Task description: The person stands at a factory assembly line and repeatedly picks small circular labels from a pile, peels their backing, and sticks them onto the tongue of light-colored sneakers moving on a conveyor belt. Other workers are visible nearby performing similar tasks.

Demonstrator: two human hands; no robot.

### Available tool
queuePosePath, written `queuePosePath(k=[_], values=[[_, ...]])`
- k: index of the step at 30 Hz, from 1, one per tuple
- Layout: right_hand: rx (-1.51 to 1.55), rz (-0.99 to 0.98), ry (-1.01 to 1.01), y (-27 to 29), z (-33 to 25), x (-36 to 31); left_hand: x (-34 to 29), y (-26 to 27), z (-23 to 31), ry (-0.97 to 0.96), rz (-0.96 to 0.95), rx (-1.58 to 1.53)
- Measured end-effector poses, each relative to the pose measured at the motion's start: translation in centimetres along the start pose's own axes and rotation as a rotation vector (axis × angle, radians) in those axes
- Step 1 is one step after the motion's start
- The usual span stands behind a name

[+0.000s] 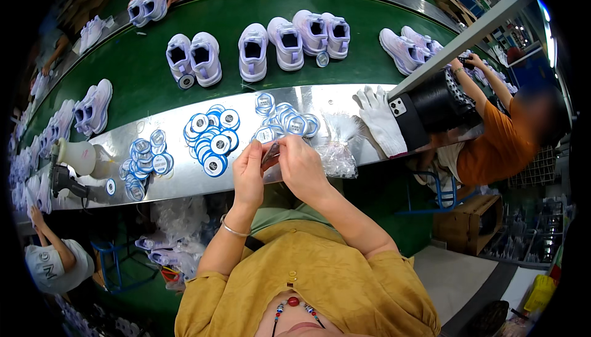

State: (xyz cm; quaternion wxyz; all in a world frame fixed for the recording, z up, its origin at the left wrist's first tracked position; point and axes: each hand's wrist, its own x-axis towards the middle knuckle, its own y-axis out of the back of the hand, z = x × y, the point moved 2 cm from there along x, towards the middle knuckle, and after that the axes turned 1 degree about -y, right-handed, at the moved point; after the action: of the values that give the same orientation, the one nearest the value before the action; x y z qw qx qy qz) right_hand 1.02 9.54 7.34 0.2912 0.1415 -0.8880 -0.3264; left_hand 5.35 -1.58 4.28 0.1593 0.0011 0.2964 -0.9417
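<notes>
Close together above the metal bench edge, my left hand (249, 174) and my right hand (301, 167) pinch a small dark, shiny flat piece (269, 154) between the fingertips. Its exact kind is too small to tell. Just beyond my hands lies a pile of round blue-and-white tags (289, 118). Left of it is another heap of round tags (212, 137), with a third group of tags (144, 158) farther left. Beside my right hand stands a clear plastic bag (340, 152) of small pieces.
White gloves (378, 121), a dark phone (404, 118) and a black bin (443, 103) sit to the right. Lilac sneakers (253, 53) stand on the green belt (228, 20). A tape-gun-like black tool (66, 183) lies left. Co-workers flank the line, one in orange (498, 143).
</notes>
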Motion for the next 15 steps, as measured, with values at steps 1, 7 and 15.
queuePosePath(k=[1, 7, 15], values=[[-0.006, 0.000, 0.017, -0.1, 0.0, -0.2, -0.1, 0.0, 0.3, 0.023, 0.010, -0.043], [-0.127, -0.032, 0.146, -1.2, -0.6, -1.9, -0.6, 1.5, -0.6, 0.041, 0.023, 0.088], [0.753, -0.323, -0.379, -2.5, 0.0, -1.1, -1.6, 3.1, 1.4, -0.424, 0.065, 0.894]])
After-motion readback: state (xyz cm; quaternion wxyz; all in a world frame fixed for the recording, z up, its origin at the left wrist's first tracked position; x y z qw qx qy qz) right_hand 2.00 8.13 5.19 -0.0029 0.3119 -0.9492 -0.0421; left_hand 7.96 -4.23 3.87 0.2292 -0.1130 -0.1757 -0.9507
